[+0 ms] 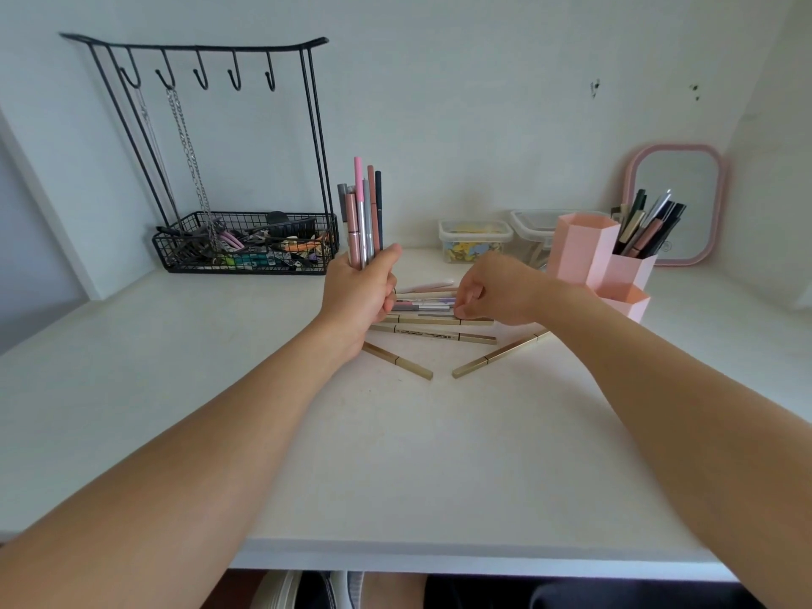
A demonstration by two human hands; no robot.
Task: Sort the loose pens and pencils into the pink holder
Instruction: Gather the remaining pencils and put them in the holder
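My left hand (358,292) grips an upright bunch of pens (364,213), pink, grey and dark. Behind and beside it, several loose pens (424,303) lie side by side on the white desk (395,454), with gold pencils (433,335) in front of them. My right hand (494,290) rests over the right end of that pile, fingertips pinched on one pen there. The pink holder (604,257), made of hexagonal tubes, stands to the right; one tube holds several dark pens (648,226).
A black wire rack (241,243) with hooks, chains and a basket of small items stands at back left. Two clear plastic boxes (476,239) sit behind the pens. A pink-framed mirror (676,200) leans on the wall at right.
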